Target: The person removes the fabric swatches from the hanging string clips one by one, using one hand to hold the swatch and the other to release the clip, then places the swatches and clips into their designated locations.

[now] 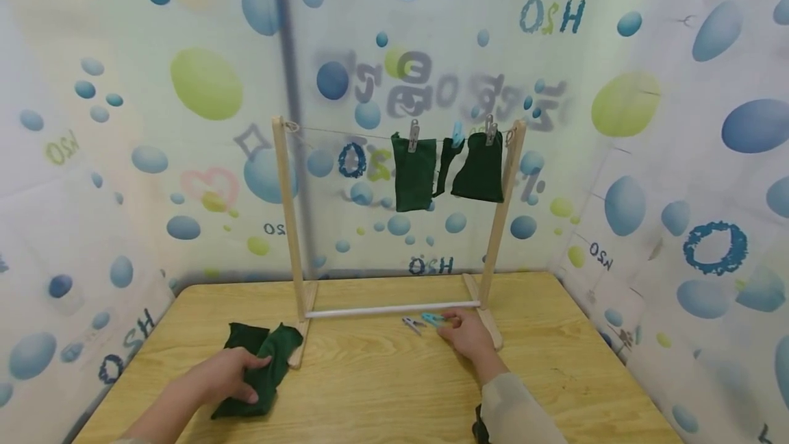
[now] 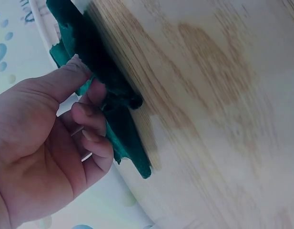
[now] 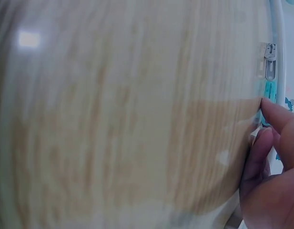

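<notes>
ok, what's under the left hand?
Green cloth, pinched by the left hand, with the wooden table below it. The hand covers part of the cloth; whether anything lies between cloth and table can't be seen.

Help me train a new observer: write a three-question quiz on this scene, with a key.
1. True or false: the left hand holds dark green fabric on the yellow wooden table.
2. Multiple choice: which of these is nearest the right hand? A) the hanging fabric B) a light-blue plastic clothespin C) the left wooden post
3. Count: how many clothespins are clipped along the thin pale string?

Key: 1. True. 2. B. 3. Three: two grey, one light-blue.
</notes>
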`<state>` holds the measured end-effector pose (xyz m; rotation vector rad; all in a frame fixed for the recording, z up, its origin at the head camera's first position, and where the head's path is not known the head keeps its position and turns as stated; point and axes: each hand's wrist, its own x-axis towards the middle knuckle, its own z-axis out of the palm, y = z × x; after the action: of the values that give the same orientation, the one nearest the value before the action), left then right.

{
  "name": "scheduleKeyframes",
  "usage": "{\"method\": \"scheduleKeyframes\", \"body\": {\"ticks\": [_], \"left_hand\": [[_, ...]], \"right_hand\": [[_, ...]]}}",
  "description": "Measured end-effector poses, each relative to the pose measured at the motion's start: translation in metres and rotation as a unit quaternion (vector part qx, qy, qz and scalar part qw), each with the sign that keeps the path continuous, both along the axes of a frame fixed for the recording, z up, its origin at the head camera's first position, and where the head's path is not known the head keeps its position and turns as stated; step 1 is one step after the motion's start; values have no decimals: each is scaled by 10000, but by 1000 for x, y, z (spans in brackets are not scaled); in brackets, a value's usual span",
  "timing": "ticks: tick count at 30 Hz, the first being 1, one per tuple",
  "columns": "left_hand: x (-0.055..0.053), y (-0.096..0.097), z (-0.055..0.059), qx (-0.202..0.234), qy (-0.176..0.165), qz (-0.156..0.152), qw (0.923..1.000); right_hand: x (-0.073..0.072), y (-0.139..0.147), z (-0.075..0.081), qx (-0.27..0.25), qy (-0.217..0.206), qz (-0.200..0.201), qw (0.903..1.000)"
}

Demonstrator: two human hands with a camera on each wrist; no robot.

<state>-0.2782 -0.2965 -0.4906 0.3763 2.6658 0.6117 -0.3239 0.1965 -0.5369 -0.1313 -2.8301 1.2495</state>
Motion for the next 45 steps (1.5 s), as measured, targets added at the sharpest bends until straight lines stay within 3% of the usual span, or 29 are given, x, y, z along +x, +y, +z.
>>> {"method": "scheduleKeyframes", "body": {"ticks": [9,33,45], "left_hand": [[2,3,1,79,40,-26,10000],[1,0,5,490,-123,52,9987],[2,-15,2,1381,-322,-500,9886]], "right_hand": [[4,0,3,25,-153,-15,9999],[-1,1,0,34,-152,22,9999],[7,2,5,-156,-71,132,9998]]}}
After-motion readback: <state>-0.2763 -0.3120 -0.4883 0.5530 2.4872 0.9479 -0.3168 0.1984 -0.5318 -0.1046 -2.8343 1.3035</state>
